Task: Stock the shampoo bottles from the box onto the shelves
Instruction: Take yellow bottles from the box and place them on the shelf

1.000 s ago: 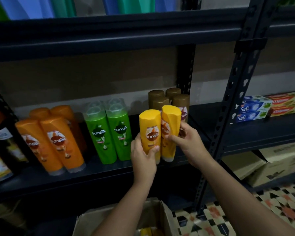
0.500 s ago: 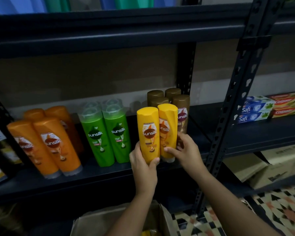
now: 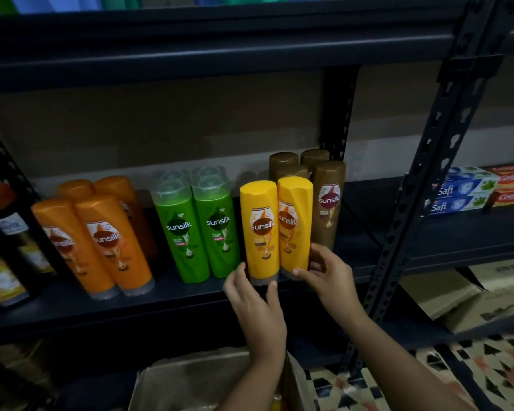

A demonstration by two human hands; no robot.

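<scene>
Two yellow Sunsilk shampoo bottles stand upright side by side on the dark metal shelf [image 3: 166,304], between the green and brown bottles. My left hand [image 3: 257,301] holds the base of the left yellow bottle [image 3: 260,229], thumb on its clear cap and fingers on its left side. My right hand [image 3: 330,275] pinches the base of the right yellow bottle [image 3: 294,223], thumb in front and fingers on its right side. The open cardboard box [image 3: 190,387] sits below my arms, with a bit of yellow showing inside.
Orange bottles [image 3: 110,244] lean at the left, green bottles [image 3: 202,229] stand beside the yellow pair, and brown bottles [image 3: 327,203] stand behind and to the right. A perforated upright post [image 3: 413,203] separates the toothpaste boxes [image 3: 463,191]. Dark bottles [image 3: 6,247] stand far left.
Both yellow bottles went from held up in front of the shelf to standing on it. My hands slid down to their bases.
</scene>
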